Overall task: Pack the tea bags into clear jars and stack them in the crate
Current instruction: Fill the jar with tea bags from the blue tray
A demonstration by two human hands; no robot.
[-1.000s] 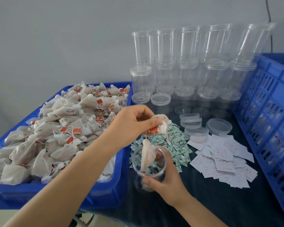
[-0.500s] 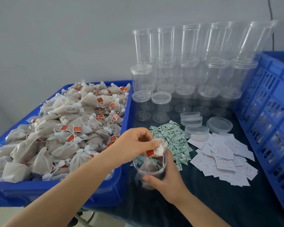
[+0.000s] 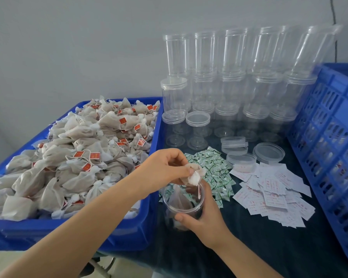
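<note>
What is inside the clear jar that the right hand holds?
One pale mesh tea bag lies inside the clear plastic jar. The right hand covers the lower part of the jar, so anything deeper cannot be seen.

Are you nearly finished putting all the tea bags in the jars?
Not nearly. One tea bag already sits in the open jar the right hand grips, and the left hand pinches more just above it. The blue bin is still heaped, and many empty jars wait.
</note>
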